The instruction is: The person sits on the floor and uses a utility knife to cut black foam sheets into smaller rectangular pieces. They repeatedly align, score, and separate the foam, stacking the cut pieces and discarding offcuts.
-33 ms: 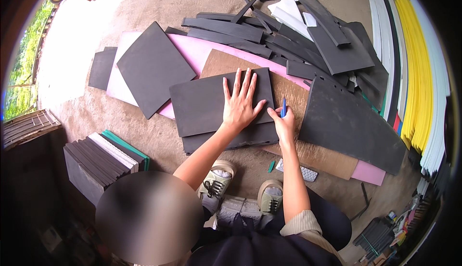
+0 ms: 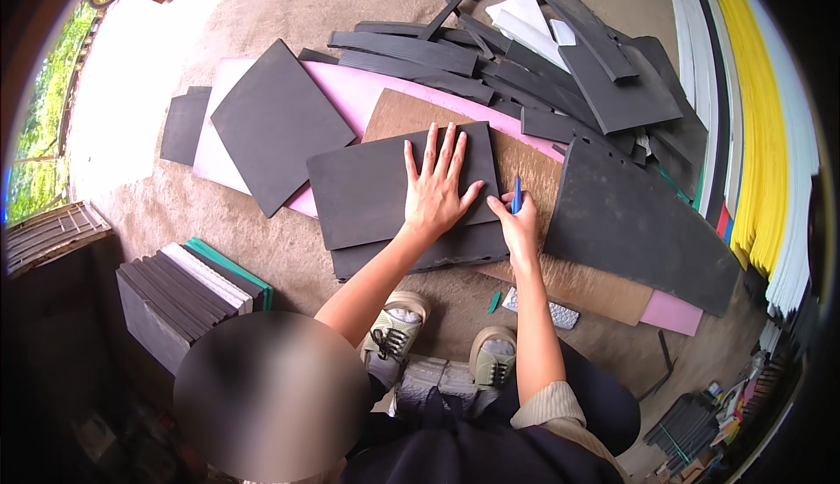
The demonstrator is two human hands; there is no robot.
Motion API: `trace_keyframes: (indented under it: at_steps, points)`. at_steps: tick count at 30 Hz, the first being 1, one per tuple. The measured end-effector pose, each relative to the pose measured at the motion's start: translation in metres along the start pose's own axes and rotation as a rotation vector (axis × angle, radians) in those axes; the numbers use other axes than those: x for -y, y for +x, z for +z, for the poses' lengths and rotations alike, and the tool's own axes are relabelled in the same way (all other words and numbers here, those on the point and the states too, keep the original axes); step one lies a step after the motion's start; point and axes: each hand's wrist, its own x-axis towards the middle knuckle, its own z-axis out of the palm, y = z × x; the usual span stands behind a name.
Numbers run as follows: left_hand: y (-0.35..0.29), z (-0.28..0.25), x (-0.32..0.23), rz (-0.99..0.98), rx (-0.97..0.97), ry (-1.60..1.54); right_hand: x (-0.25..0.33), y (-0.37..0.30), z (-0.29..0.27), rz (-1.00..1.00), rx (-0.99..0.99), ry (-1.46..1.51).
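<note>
My left hand (image 2: 435, 191) lies flat with its fingers spread on a black foam sheet (image 2: 359, 191). Beneath that sheet, the edge of another black foam piece (image 2: 376, 259) sticks out toward me. Just past the sheet's right edge, my right hand (image 2: 519, 221) is closed around a slim blue tool (image 2: 517, 195); its kind is too small to tell. The thumb of this hand reaches to the sheet's edge. Under the foam lies a brown board (image 2: 538, 169), itself on a pink sheet (image 2: 337, 90).
A dark foam sheet (image 2: 630, 226) lies at right, another (image 2: 282, 125) at left. Black strips (image 2: 411, 55) and white scraps (image 2: 525, 24) are heaped at the back. A stack of cut foam sheets (image 2: 171, 296) stands at near left; yellow sheets (image 2: 754, 125) line the right side.
</note>
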Motion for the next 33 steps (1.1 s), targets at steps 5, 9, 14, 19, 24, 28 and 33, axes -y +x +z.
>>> trace_keyframes:
  at_steps: [5, 9, 14, 19, 24, 28, 33]
  points:
    - [0.003, -0.003, -0.007, -0.006, 0.055, 0.000, 0.012, 0.012, -0.039, 0.228, 0.090, 0.704]
    - [0.004, -0.003, -0.002, -0.008, 0.035, 0.015, 0.062, 0.032, -0.052, 0.112, 0.017, 0.675]
    - [0.008, -0.001, -0.005, 0.006, 0.015, 0.029, 0.057, 0.052, -0.055, 0.262, 0.103, 0.565]
    - [0.008, 0.001, -0.003, 0.018, -0.030, 0.061, 0.044, 0.036, -0.037, 0.193, 0.173, 0.409]
    - [0.007, 0.003, -0.002, 0.013, -0.032, 0.082, 0.035, 0.027, -0.016, -0.149, 0.155, -0.212]
    - [0.007, 0.004, -0.002, 0.006, -0.025, 0.087, 0.057, 0.039, 0.000, -0.202, 0.155, -0.255]
    - [0.009, 0.003, -0.005, 0.007, 0.001, 0.083, 0.070, 0.064, 0.006, -0.164, 0.229, -0.491]
